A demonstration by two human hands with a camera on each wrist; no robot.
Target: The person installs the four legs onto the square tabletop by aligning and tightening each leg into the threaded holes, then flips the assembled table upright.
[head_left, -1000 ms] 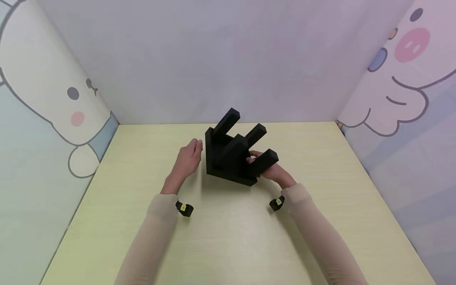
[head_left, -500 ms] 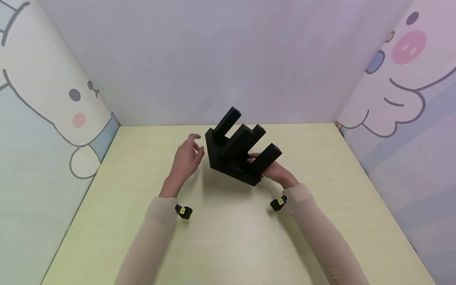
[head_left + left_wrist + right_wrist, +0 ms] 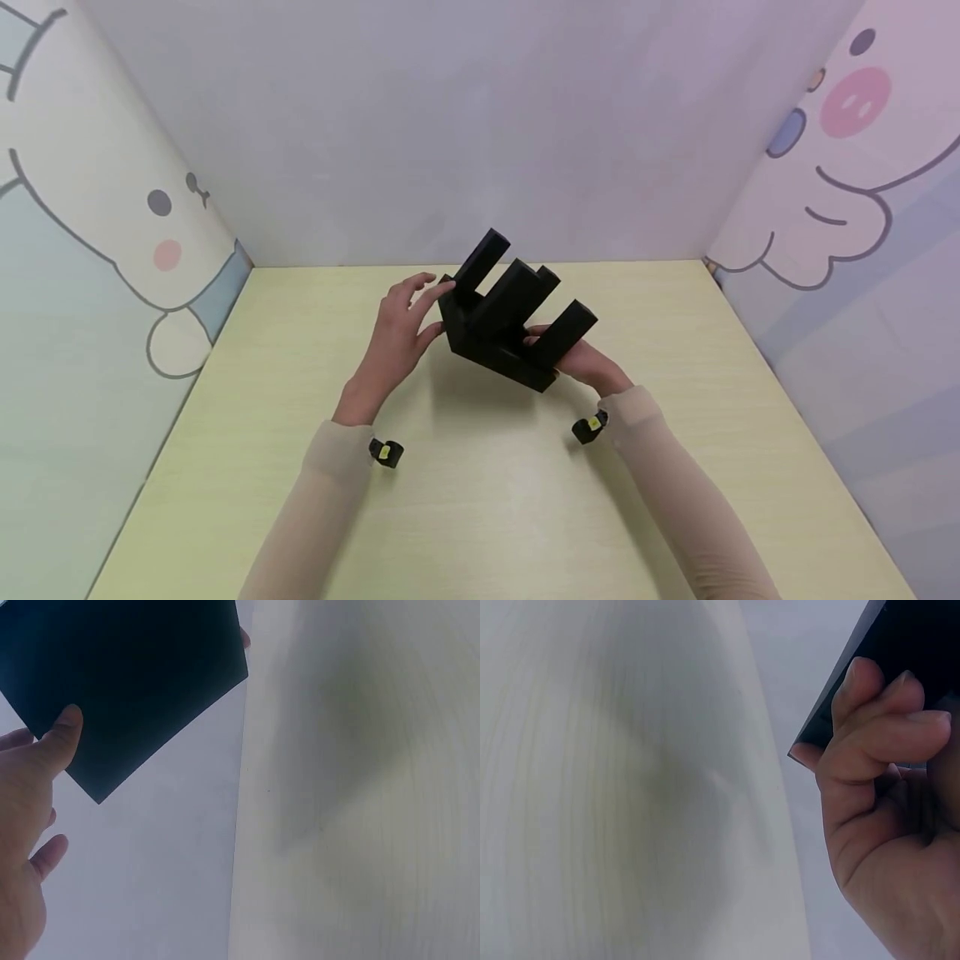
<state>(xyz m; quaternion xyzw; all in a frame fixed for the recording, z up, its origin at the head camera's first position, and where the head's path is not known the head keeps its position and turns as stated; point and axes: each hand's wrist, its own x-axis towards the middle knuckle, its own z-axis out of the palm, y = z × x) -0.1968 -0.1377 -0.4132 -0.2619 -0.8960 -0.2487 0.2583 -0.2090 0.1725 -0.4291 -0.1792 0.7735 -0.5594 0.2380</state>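
Observation:
A small black stool-like piece (image 3: 498, 304), a flat square top with several thick legs, is held tilted above the table, legs pointing up and to the right. My left hand (image 3: 392, 342) pinches its left edge. The left wrist view shows the thumb (image 3: 69, 724) on the flat black face (image 3: 142, 675), with other fingers behind the edge. At the lower right, my right hand (image 3: 588, 365) grips the piece beside a leg, partly hidden by it. Curled fingers (image 3: 889, 739) lie over the black edge (image 3: 840, 697) in the right wrist view.
The pale wood-grain table (image 3: 480, 517) carries the shadow of the piece. A plain light wall (image 3: 480, 125) stands behind it, and cartoon-printed panels (image 3: 90, 275) rise at the sides. A small black camera (image 3: 386, 453) sits on each wrist.
My left hand was apart from the piece; its fingers spread, moved right and took hold of the left edge. The piece tilted further and shifted slightly right in my right hand.

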